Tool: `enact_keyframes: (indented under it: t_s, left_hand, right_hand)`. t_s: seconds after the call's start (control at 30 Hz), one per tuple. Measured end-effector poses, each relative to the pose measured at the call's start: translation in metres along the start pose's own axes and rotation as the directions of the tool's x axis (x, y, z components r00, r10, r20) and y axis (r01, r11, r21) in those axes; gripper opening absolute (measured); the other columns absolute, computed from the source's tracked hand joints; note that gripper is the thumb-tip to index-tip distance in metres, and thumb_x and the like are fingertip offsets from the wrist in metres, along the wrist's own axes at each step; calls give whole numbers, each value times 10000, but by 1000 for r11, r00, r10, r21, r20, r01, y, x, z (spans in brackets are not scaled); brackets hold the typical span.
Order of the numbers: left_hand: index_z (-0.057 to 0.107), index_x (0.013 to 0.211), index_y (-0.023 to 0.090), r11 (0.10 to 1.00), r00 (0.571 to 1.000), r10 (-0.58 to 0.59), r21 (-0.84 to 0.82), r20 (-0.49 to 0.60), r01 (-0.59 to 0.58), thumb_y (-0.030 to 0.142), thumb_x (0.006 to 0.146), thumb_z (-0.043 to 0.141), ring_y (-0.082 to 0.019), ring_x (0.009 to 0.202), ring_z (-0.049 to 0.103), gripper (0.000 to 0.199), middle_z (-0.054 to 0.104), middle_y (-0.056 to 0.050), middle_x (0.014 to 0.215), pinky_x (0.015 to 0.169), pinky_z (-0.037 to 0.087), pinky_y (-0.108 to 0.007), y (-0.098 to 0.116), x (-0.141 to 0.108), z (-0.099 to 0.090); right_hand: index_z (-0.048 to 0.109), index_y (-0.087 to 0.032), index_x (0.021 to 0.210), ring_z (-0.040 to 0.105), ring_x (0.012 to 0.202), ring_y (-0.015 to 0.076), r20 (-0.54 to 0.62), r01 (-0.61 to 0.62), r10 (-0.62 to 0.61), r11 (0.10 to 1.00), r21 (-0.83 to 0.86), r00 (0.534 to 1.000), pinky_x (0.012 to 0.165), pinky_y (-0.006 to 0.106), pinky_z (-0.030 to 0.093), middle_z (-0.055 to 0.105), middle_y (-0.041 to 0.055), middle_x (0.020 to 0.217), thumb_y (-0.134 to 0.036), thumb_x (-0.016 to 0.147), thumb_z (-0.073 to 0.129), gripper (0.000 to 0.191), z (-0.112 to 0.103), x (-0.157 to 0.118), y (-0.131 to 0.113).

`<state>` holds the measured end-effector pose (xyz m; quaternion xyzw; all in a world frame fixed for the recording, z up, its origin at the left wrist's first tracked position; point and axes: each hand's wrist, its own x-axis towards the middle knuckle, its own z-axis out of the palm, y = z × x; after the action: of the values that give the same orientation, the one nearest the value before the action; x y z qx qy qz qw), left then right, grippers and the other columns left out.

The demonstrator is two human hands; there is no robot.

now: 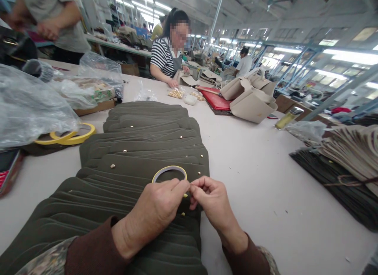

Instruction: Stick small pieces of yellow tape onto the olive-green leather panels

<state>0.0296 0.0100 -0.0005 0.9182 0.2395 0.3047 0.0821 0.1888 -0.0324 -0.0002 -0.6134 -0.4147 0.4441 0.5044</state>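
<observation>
Yellow tape rolls (77,137) lie beside a plastic bag (32,107). The left hand (156,206) grips a thin tape roll (169,169) above overlapping dark panels (141,164), partly hiding it. The right hand (214,200) pinches narrowly (whether on tape, I cannot tell). Beyond it are a glass bottle (288,118) and bundled pieces (339,184).

Your fingertips (193,188) hide whatever they pinch; your left hand (161,200) covers part of the tape roll (169,168). The left edge crops the phone-like object (8,168).
</observation>
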Motion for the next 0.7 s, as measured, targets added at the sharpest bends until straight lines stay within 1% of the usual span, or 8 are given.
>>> enact_keyframes:
  t_s: [0.07,0.13,0.23,0.33,0.43,0.57,0.63,0.7]
  left_hand:
    - [480,852,216,1000,1000,22,-19,-15,-22,106,930,424,-131,579,507,146,515,43,675,531,360,-259,2,-1,1]
    - [489,878,211,1000,1000,2,2,16,-2,113,931,433,-140,616,522,125,538,35,703,565,387,-264,3,-1,1]
    - [508,877,202,990,983,-83,126,163,62,119,920,462,-173,707,542,105,576,3,783,633,423,-297,-2,2,0]
    - [524,879,198,969,951,-150,230,271,87,112,894,503,-211,799,535,90,590,-24,867,701,439,-345,-7,7,1]
    - [527,894,200,965,937,-171,243,304,97,122,890,504,-225,813,516,81,587,-30,876,721,438,-373,-10,9,4]
    - [522,893,203,967,920,-185,231,345,108,94,890,467,-228,795,507,122,583,-28,856,715,437,-386,-9,10,3]
    - [518,886,207,970,908,-186,215,375,110,90,891,457,-229,794,508,133,584,-24,844,709,440,-381,-9,10,1]
    - [515,887,209,974,899,-185,198,398,113,85,893,446,-224,790,510,142,586,-21,846,701,443,-368,-9,10,-1]
  right_hand:
    - [628,-142,656,544,365,95,-30,-58,60,996,72,998,389,187,439,596,-28,465,-315,663,679,180,-7,4,3]
    - [644,-132,665,543,369,92,-28,-115,118,990,78,993,392,187,446,607,-20,476,-340,639,714,220,-18,7,8]
    - [686,-113,730,544,395,82,41,-194,196,981,-28,980,405,178,441,642,5,525,-364,645,741,271,-39,6,19]
    - [698,-108,756,503,381,57,56,-210,219,968,-135,974,388,155,396,628,-2,530,-372,684,721,275,-51,2,30]
    - [693,-112,761,486,375,54,67,-212,233,951,-226,970,385,156,384,607,-14,525,-342,721,685,234,-52,-1,36]
    - [686,-122,758,491,392,66,86,-209,247,925,-317,965,403,168,395,581,-26,516,-286,753,637,172,-49,1,39]
    - [686,-130,752,490,407,72,98,-182,229,919,-351,968,415,174,394,571,-31,513,-262,766,614,150,-48,1,39]
    - [690,-142,734,499,436,81,117,-118,177,912,-394,977,436,182,396,584,-26,530,-234,774,598,137,-48,0,38]
